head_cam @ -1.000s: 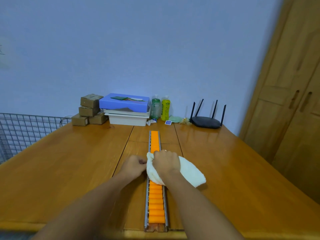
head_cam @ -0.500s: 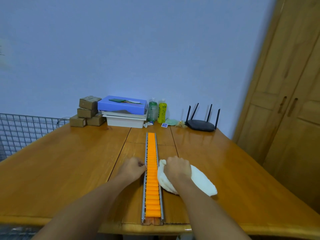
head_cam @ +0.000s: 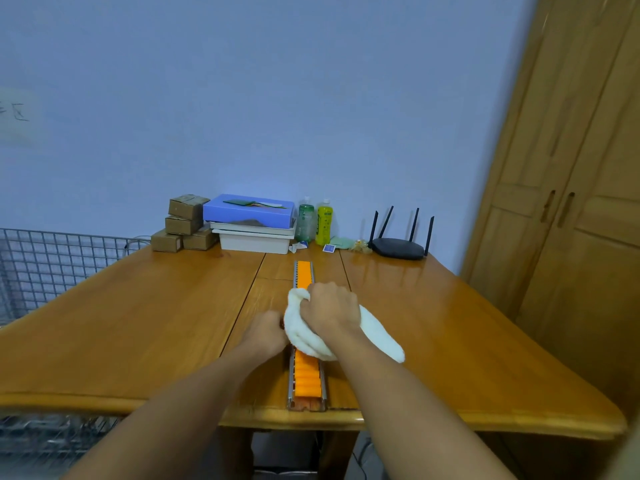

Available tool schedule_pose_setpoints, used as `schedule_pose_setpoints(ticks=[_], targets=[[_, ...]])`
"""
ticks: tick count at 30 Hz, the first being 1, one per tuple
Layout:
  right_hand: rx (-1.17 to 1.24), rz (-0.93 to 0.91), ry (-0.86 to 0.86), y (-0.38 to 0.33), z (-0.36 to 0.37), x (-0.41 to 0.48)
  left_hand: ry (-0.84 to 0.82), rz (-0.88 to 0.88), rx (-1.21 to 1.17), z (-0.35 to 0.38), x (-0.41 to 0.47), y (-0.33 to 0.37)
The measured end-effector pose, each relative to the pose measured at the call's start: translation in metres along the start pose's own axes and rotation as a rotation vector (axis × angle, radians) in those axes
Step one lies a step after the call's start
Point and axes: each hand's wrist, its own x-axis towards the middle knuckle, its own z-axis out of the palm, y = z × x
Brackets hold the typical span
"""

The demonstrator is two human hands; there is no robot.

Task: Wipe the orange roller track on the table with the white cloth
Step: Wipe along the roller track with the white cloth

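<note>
Far left, on the blue wall: a pale paper note [head_cam: 17, 116], its marks too blurred to read. Below that, a wire mesh panel [head_cam: 52, 268] beyond the left edge of the worktop [head_cam: 138, 323]. At the back of the wooden worktop, against the wall: a stack of small cardboard boxes [head_cam: 183, 220], then a blue box [head_cam: 249, 211] on top of white trays [head_cam: 254, 241], then a green bottle [head_cam: 306, 223] just beside a yellow bottle [head_cam: 324, 223], both upright.

Down the middle, from near the bottles to the near edge: the orange roller track [head_cam: 304, 375] in its metal rails, flat on the worktop. Left grip [head_cam: 265, 332] against the track's left rail about halfway along, fingers curled under and out of sight. Cannot tell whether clamped on the rail or merely braced there. Touching the cloth's left side.

Right grip [head_cam: 332, 306] directly over the track, a little farther from the near edge than the left, fingers closed tight round a bunched white cloth [head_cam: 379, 339]. Cloth lying across the rollers under that grip, covering the middle stretch, loose tail trailing off to the right onto bare wood. Orange rollers showing both beyond the cloth and nearer than it.

Farther right, at the back: a black router [head_cam: 398, 247] with four antennas upright. Far right, past the worktop: tall wooden cupboard doors [head_cam: 571, 237].
</note>
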Motion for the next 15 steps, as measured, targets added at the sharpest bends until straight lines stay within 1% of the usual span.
schedule_pose_setpoints(ticks=[4, 7, 9, 12, 15], targets=[[-0.014, -0.053, -0.030, -0.017, 0.010, -0.019, 0.008, 0.098, 0.034, -0.010, -0.019, -0.003], [-0.048, -0.085, -0.049, -0.020, 0.020, -0.034, -0.015, 0.031, -0.046, -0.004, -0.028, -0.014], [-0.085, -0.113, -0.028, -0.021, 0.023, -0.042, 0.013, 0.003, -0.095, 0.002, -0.034, -0.018], [-0.133, -0.141, -0.004, -0.020, 0.022, -0.049, 0.036, -0.012, -0.161, 0.006, -0.035, -0.020], [-0.186, -0.152, -0.028, -0.011, 0.019, -0.055, 0.004, -0.035, -0.195, 0.003, -0.034, -0.018]])
